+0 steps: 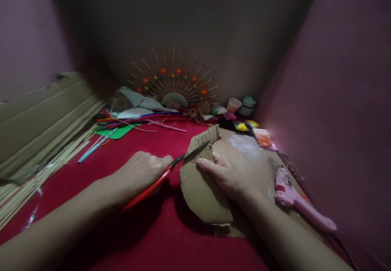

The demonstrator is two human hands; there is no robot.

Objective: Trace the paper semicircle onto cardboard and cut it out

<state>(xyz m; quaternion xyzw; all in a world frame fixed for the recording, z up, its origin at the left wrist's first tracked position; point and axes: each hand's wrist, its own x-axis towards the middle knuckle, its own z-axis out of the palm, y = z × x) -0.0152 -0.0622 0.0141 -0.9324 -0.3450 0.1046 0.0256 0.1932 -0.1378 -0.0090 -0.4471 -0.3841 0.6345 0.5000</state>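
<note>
My left hand (143,173) is closed round the orange handles of a pair of scissors (149,187). Their dark blades reach across the upper part of a piece of brown cardboard (204,195), which has a curved left edge. Gripping that cardboard by its right side is my right hand (227,173), its thumb on the front face and the other fingers mostly hidden behind. The cardboard's top end looks creased and partly cut. It is held up over the red surface (122,230).
A pink glue gun (301,206) lies at right on a cardboard sheet (259,169). Thin sticks (45,181) and a large cardboard piece (45,116) line the left. At the back stand a fan-shaped flower decoration (174,79), a cup (233,105) and a lidded jar (247,106).
</note>
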